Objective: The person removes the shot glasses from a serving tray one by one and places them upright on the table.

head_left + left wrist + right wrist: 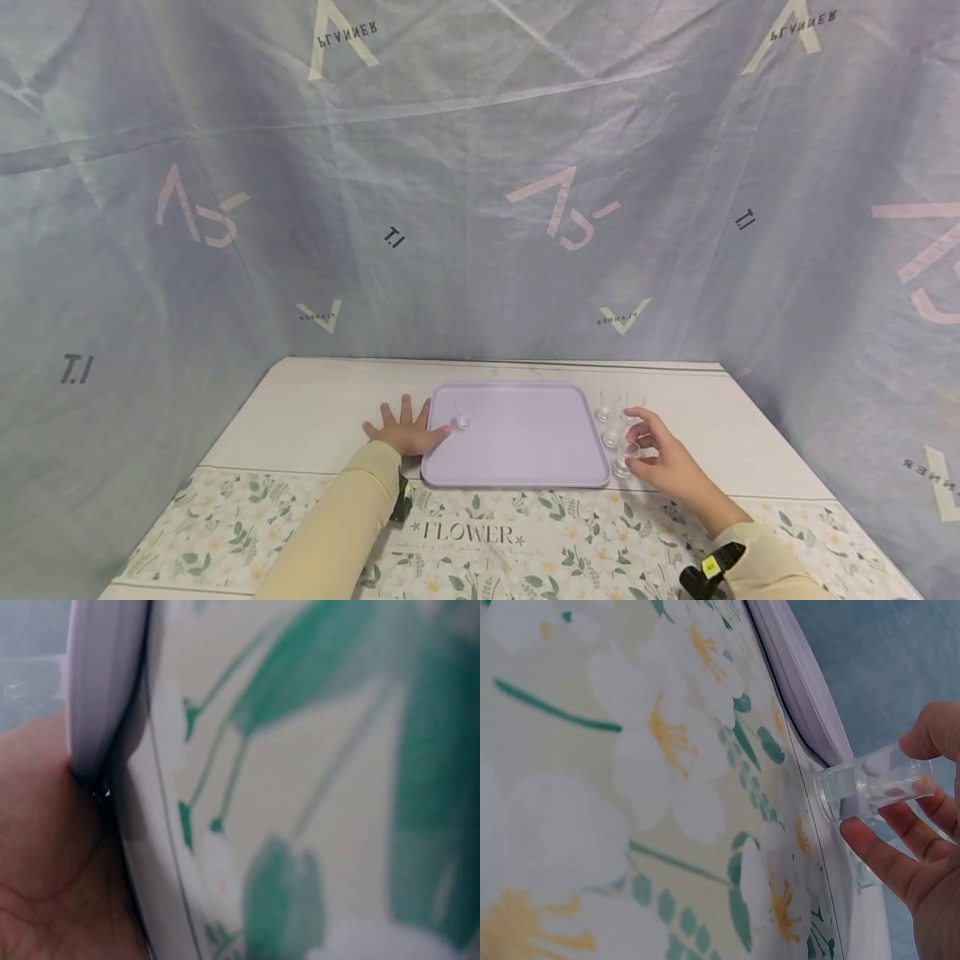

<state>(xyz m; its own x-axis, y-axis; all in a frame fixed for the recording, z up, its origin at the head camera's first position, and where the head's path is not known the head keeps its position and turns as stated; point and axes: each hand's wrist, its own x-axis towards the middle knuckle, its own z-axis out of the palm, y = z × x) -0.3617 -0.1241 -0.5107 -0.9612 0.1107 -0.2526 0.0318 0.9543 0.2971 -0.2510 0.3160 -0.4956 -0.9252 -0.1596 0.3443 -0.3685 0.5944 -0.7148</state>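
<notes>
A lilac tray (517,442) lies flat on the table. My left hand (405,435) rests at its left edge with fingers spread and the thumb over the rim; in the left wrist view the palm (52,847) is right against the tray's side. One clear shot glass (462,418) stands on the tray near the left thumb. Beyond the tray's right edge, my right hand (663,454) pinches another clear shot glass (874,784) between thumb and fingers, its base close at the table beside the tray corner.
More clear shot glasses (604,406) stand grouped along the tray's right side, partly behind the right hand. A floral cloth (487,542) covers the front of the table. Grey-blue fabric (465,275) hangs around the back and sides.
</notes>
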